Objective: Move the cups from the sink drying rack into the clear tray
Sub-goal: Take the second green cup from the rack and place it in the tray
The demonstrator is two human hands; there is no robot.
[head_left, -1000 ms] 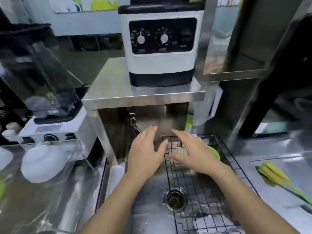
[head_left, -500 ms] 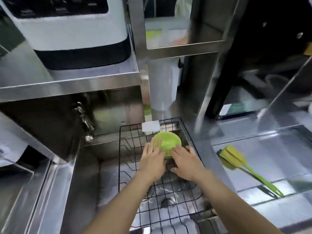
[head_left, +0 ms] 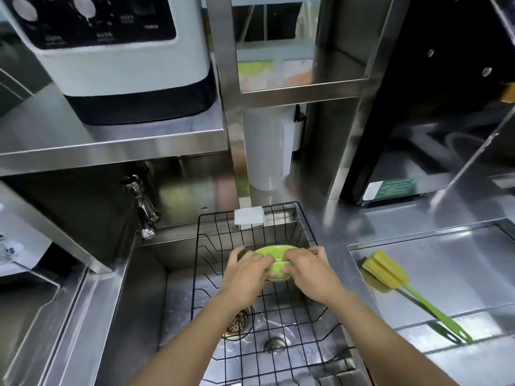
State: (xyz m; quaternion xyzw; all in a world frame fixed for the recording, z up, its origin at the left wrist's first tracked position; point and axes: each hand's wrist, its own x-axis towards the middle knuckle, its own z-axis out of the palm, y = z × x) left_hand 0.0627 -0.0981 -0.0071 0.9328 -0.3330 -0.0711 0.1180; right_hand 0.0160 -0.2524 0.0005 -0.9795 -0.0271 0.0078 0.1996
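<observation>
A green cup (head_left: 274,253) sits low in the black wire drying rack (head_left: 220,232) that rests over the steel sink. My left hand (head_left: 246,274) wraps its left side and my right hand (head_left: 310,270) wraps its right side, fingers curled over the rim. Most of the cup is hidden under my fingers; only the rim and a strip of the wall show. The clear tray (head_left: 434,240) lies on the counter to the right of the sink.
A yellow-green sponge brush (head_left: 390,277) lies in the clear tray. A tap (head_left: 143,207) juts out left of the rack. A white block (head_left: 248,217) sits on the rack's back edge. A white appliance (head_left: 125,65) stands on the steel shelf above.
The view has tilted down and right onto the sink. Both hands moved forward from above the rack and have closed around the green cup.
</observation>
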